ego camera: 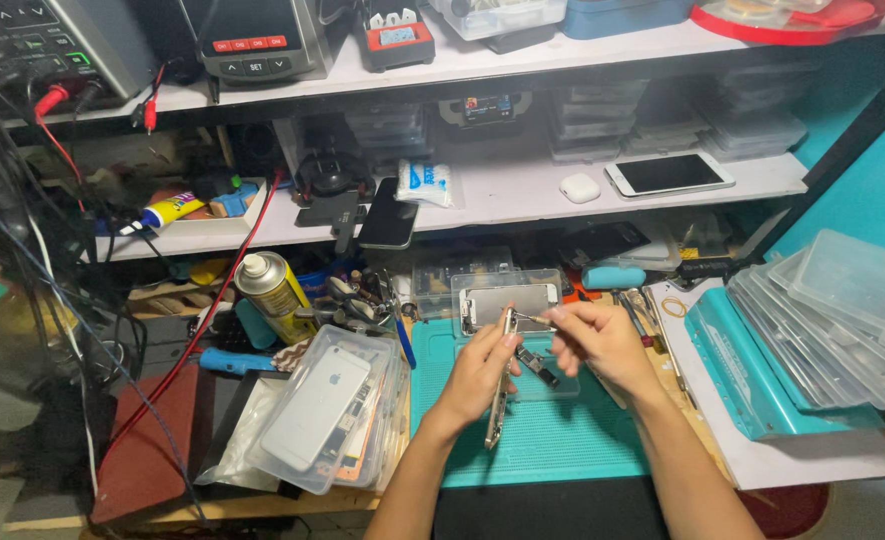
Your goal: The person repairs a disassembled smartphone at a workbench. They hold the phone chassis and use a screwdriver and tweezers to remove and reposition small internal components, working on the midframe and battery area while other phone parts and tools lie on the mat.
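While my left hand (482, 365) grips the slim silver phone frame (500, 385) edge-up for access, my right hand (592, 340) pinches thin metal tweezers (534, 320) at its twelve o'clock end; teal rubber work mat (562, 440) underneath.

The left hand (480, 372) hides the middle of the thin phone frame (498, 420) it grips edge-on; the tool tip pinched in the right hand (594, 343) fingers (560, 322) is too small to identify. The lower picture edge cuts off both forearms; the stacked clear cases (842, 320) run off the right edge, and the small parts on the green mat (552, 440) are too blurred to tell.
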Tool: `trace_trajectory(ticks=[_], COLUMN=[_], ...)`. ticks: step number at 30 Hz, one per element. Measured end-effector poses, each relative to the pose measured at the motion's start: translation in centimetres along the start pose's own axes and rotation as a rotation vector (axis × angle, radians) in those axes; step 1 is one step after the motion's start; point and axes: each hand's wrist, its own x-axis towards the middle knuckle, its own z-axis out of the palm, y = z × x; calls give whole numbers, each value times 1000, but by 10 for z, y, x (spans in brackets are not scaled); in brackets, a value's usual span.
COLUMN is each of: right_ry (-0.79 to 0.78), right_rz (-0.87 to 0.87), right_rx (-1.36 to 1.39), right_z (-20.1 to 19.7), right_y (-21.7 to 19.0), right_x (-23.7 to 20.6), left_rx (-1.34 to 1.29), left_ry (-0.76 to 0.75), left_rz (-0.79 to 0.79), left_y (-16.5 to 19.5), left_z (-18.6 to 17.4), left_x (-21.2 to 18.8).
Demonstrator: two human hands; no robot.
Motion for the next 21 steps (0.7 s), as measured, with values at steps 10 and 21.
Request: trace_trajectory(ticks=[10, 21], right_ry=[19, -15], right_rz=[7, -63], right_rx=[-38, -35], right_z=[2, 6], right_y=[0, -6], right_x=[4, 2], left_rx=[-120, -223], left_ry=[-9, -69], left_rz=[-21, -31], left_y=[-9, -23], left_z=[-4, -9], left_x=[-1, -1])
